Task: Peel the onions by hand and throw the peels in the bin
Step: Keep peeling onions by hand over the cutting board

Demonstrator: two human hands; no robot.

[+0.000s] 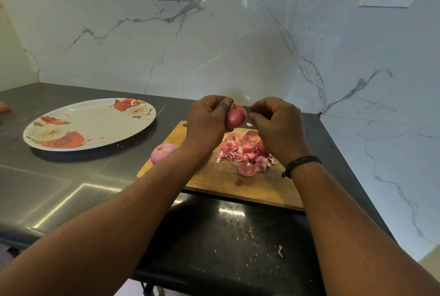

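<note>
My left hand grips a red onion in the air above the wooden cutting board. Just right of the onion, my right hand has its fingers pinched together, with a small scrap of peel at the fingertips. A heap of pink onion peels lies on the board under my hands. A second, paler peeled onion rests at the board's left edge, partly hidden by my left forearm. No bin is in view.
A white plate with red roses sits on the dark counter to the left. Marble walls with two sockets close the back and right. Small peel bits litter the counter near its front edge.
</note>
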